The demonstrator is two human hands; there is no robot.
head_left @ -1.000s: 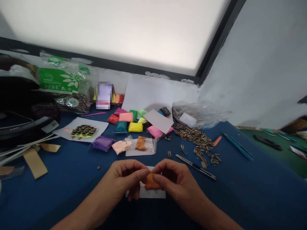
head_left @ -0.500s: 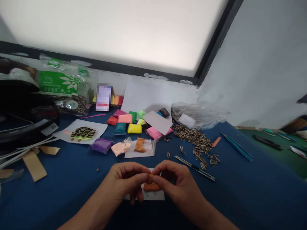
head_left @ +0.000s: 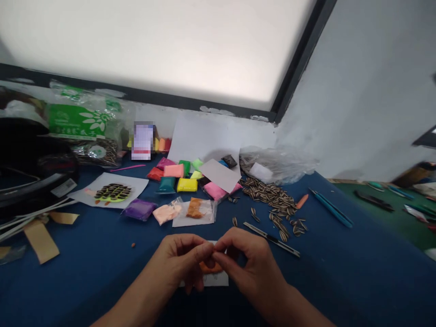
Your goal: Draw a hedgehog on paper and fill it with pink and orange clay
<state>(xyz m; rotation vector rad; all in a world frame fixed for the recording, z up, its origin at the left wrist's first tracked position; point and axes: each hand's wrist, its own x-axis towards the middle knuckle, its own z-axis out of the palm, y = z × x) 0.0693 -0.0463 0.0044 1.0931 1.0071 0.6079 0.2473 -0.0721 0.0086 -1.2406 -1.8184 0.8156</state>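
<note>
My left hand (head_left: 187,256) and my right hand (head_left: 247,254) meet at the front of the table, thumbs and forefingers pinched together on a small bit of orange modelling clay, mostly hidden by the fingertips. Right beneath them, a flat orange clay shape (head_left: 210,269) lies on a white card (head_left: 222,280) with pencil marks along its lower part. Beyond the hands, an opened packet of orange-brown clay (head_left: 195,208) rests on another piece of white paper. A peach clay packet (head_left: 167,211) and a purple one (head_left: 139,209) sit to its left.
Sunflower seeds (head_left: 269,195) are heaped at right, near a utility knife (head_left: 272,239) and blue tweezers (head_left: 330,207). Several coloured clay packets (head_left: 187,185) lie farther back. At left are a seed-covered clay figure (head_left: 114,193) on paper and a green seed bag (head_left: 80,120).
My fingertips have drawn closer together, covering more of the small clay bit and the shape below. The whole scene has shifted slightly left as the camera turned.
</note>
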